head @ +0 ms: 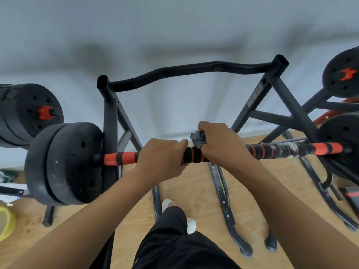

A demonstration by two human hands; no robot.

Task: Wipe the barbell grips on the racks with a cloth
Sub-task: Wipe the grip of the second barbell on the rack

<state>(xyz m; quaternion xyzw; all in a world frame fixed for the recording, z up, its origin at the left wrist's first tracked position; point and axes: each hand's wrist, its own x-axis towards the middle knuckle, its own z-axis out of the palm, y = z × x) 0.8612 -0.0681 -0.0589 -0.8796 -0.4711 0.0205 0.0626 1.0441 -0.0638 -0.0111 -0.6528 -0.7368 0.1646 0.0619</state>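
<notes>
The left hand (162, 157) curls its fingers round the barbell grip (192, 155) to steady it, while the right hand (217, 141) bunches the cloth (198, 137) against the grip for wiping.

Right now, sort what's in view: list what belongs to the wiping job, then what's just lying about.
Job:
- cloth, pressed by right hand on the bar
- left hand, gripping the bar
- rack
- left barbell, probably a later wipe

Lying about:
- yellow thing on the floor
- white sheets near it
</notes>
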